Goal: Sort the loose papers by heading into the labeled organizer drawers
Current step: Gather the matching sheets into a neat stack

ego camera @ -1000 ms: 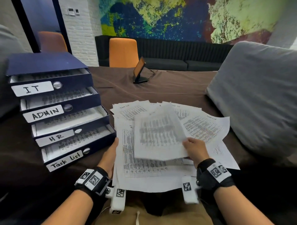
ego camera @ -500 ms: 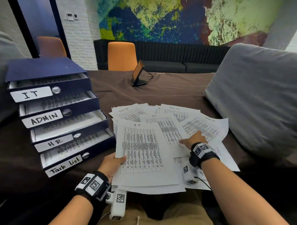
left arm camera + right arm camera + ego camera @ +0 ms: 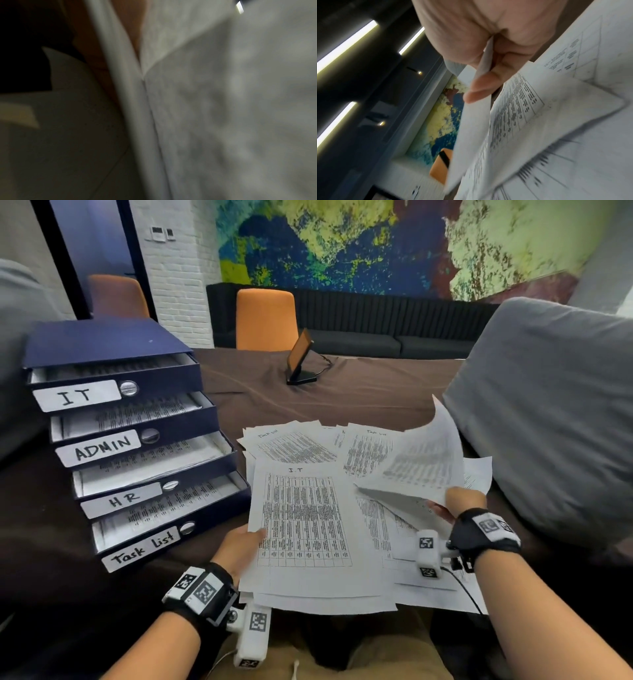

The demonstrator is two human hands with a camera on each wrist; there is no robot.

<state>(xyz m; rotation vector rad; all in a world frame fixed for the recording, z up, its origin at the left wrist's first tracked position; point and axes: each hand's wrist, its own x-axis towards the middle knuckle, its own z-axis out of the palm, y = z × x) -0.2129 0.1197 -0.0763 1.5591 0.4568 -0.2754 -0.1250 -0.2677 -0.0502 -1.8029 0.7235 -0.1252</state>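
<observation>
The left hand (image 3: 241,549) holds a sheet (image 3: 303,525) by its left edge. The thumb lies on top and the other fingers are under the paper. The top of this sheet says "I.T". It sits on top of a pile (image 3: 342,601) of more paper, right in front of the person.

The right hand (image 3: 460,505) pinches a second sheet (image 3: 421,463) at its near edge. The thumb (image 3: 481,86) is on one side and the fingers are on the other. This sheet is lifted up and bent, and its print is blurry, so its heading cannot be read. More papers (image 3: 298,443) lie spread out past both hands, on a brown cloth (image 3: 359,398).

The organizer (image 3: 113,419) stands to the left of the left hand. Its four drawers are pulled out and have paper inside. From top to bottom the labels say IT, ADMIN, HR and Task List. A gray cushion (image 3: 555,412) is to the right of the right hand.
</observation>
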